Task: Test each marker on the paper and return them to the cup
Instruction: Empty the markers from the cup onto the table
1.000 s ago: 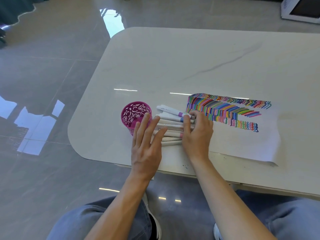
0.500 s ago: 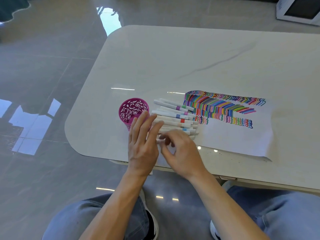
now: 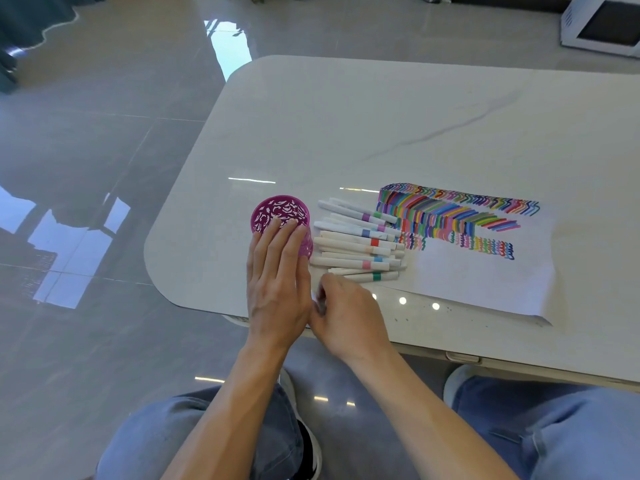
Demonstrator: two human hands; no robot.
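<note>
1. Pierced magenta metal cup (image 3: 277, 211): stands upright on the pale marble-veined counter (image 3: 381, 116), near the counter's rounded 7 o'clock corner. No marker stands in it.
2. White-barrelled markers with coloured bands (image 3: 360, 242): a loose pile lying flat, just beside the cup at its 3 o'clock. Their right ends reach the edge of the paper.
3. White sheet of paper (image 3: 485, 278): flat on the counter at 3 o'clock of the pile, with rows of many-coloured strokes along its 12 o'clock edge.
4. Left grip (image 3: 277, 289): fingers straight and close together, holding nothing. The fingertips touch the cup's near wall, so the cup lies at 12 o'clock of this grip.
5. Right grip (image 3: 349, 313): fingers curled, set against the left grip at its 3 o'clock. The marker pile lies at 12 o'clock, its nearest barrel just beside the fingertips. Whether a marker is pinched cannot be told, as the fingers are blurred.
6. White box-shaped appliance (image 3: 602, 26): on the glossy grey tiled floor (image 3: 86, 150), beyond the counter at 1 o'clock.
</note>
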